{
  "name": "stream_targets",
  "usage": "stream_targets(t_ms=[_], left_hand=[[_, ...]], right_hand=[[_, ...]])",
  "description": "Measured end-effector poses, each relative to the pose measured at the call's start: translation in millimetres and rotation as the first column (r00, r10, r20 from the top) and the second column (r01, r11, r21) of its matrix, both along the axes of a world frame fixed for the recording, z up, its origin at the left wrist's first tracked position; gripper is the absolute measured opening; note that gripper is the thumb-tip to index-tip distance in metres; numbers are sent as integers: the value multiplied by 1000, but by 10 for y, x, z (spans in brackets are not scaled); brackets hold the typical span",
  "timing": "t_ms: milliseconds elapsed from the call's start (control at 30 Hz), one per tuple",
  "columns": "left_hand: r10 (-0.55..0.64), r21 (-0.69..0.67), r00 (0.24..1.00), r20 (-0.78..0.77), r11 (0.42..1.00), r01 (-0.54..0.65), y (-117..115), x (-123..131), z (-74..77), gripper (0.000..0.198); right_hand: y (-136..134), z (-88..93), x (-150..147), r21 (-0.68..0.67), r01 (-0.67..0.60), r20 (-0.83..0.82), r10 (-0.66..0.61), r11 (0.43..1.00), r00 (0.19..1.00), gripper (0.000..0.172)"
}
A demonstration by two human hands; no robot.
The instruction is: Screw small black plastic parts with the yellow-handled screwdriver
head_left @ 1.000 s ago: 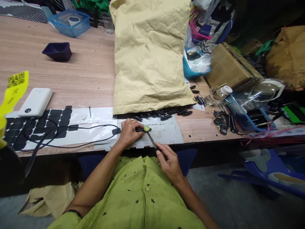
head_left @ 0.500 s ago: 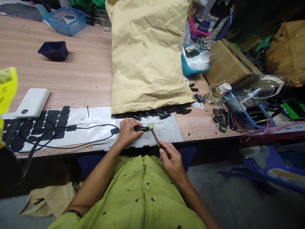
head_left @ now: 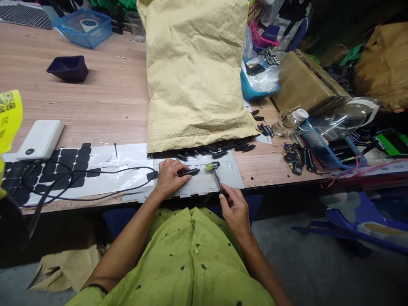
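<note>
My left hand (head_left: 170, 176) is closed around a slim black pen-like piece (head_left: 190, 172), whose free end points right. The piece lies low over a grey board (head_left: 231, 172) at the table's front edge. In my right hand (head_left: 234, 207) is a small hammer (head_left: 217, 177) with a metal shaft, its yellow-green and dark head just right of the piece's tip and apart from it. More black pieces (head_left: 219, 154) lie in a row along the lower edge of a large tan sack (head_left: 197, 76), partly under it.
Left of my hands lies a black cable (head_left: 108, 171) on a white sheet with dark squares, beside a white power bank (head_left: 41, 139). A purple tray (head_left: 68, 68) and blue basket (head_left: 86, 29) stand farther back. On the right are a bottle (head_left: 290, 121), a blue basket (head_left: 328, 146) and a cardboard box (head_left: 302, 80).
The hammer head has moved right, off the tip of the black piece, and turned so its side shows. My right hand has shifted slightly right; my left hand keeps its hold.
</note>
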State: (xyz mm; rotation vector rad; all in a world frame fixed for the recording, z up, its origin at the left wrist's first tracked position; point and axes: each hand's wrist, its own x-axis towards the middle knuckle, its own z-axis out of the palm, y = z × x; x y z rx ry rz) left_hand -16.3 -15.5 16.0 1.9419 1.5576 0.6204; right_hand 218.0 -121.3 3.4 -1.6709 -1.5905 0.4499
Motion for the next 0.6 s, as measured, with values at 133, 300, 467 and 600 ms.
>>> stream_targets(t_ms=[133,300,467,600], left_hand=[[-134,31,991,26,991,133,-58,-70,19,15],[-381,63,924,36,923,379,-302,-117,53,14],[-463,138,882,-87,871,471,-565,-48,23,14],[-434,207,887,-158,864,459,-634,5,-5,13]], right_hand=[[-2,-18,-33,-9,6,21,-6,1000,1000,33],[-2,-2,-52,-27,2,15,-1,1000,1000,34],[-2,-3,-65,-30,10,23,-9,999,1000,34],[1,-1,-78,-35,13,25,-12,999,1000,34]])
